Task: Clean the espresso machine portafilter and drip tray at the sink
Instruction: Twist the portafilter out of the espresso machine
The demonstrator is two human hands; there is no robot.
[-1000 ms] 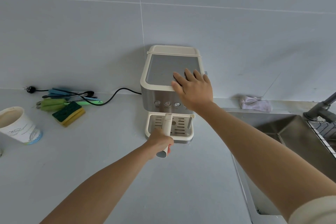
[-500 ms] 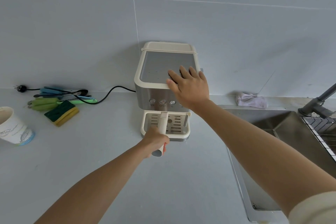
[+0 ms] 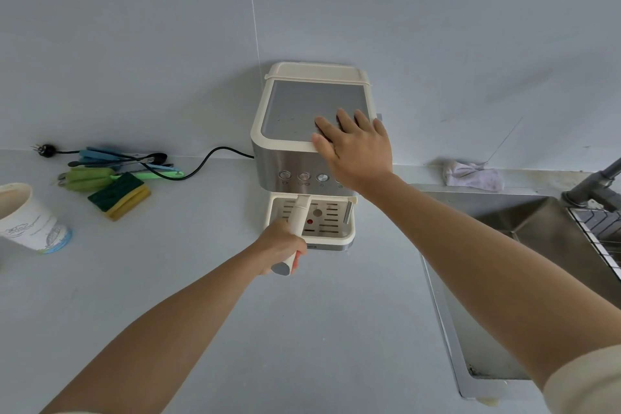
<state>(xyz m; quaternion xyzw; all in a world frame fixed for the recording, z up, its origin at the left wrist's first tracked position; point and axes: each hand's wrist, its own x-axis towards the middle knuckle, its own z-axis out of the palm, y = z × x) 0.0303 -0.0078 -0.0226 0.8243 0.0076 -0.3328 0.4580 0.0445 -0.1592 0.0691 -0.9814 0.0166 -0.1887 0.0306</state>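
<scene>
While the left grip (image 3: 281, 245) curls round the portafilter (image 3: 298, 216), right grip (image 3: 357, 151) (fingers straight) rests atop the machine (image 3: 295, 104).

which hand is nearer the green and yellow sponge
Left. The left hand grips the portafilter handle right of the sponge; the right hand rests atop the espresso machine, farther right.

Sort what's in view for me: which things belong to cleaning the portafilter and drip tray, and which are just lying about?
Belongs to the job:
portafilter, seated in the espresso machine
drip tray
sink
faucet
sponge, probably

Just lying about:
paper cup
bundle of utensils
power plug, unplugged
cloth, crumpled behind the sink
</scene>
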